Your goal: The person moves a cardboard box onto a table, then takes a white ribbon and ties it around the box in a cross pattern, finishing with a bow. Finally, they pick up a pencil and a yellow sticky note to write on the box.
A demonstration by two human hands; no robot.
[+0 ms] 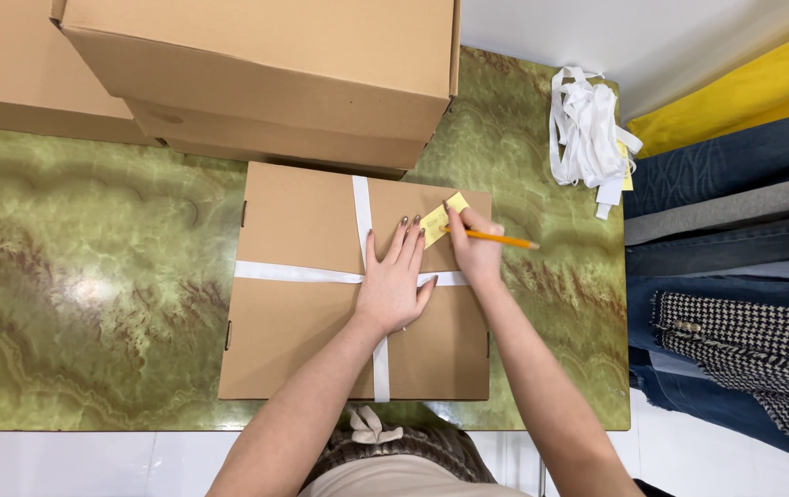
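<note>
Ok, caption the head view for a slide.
Left hand steadies a ribbon-tied cardboard box while the right hand pencils a yellow note.

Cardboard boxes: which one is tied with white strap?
The flat box nearest the person, under both hands, with straps crossing on its lid. The boxes behind have none.

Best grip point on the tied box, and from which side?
Probably the white strap where its two bands cross, beside the left hand, coming straight down from above. The box lies flat and wide on the green table, with other boxes crowding its far edge, so side grips look awkward.
</note>
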